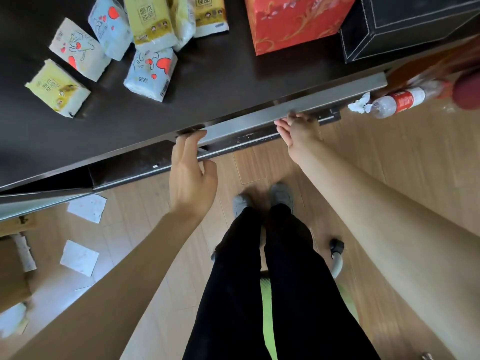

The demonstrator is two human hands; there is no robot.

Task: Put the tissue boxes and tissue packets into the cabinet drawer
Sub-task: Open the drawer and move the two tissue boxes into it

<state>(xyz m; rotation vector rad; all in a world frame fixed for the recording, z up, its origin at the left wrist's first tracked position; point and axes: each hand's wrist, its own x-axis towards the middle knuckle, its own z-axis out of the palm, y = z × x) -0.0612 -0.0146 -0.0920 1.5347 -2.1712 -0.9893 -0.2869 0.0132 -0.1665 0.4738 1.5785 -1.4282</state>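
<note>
Both hands at the front edge of the cabinet drawer; tissue items on the cabinet top.

The left hand [191, 175] curls its fingers over the grey drawer front [291, 110]. The right hand [298, 131] hooks its fingers under the same edge, further right. Tissue packets [149, 71] lie scattered on the dark cabinet top [220, 74]. A red tissue box [293, 22] stands beside a black box [405, 24].
</note>
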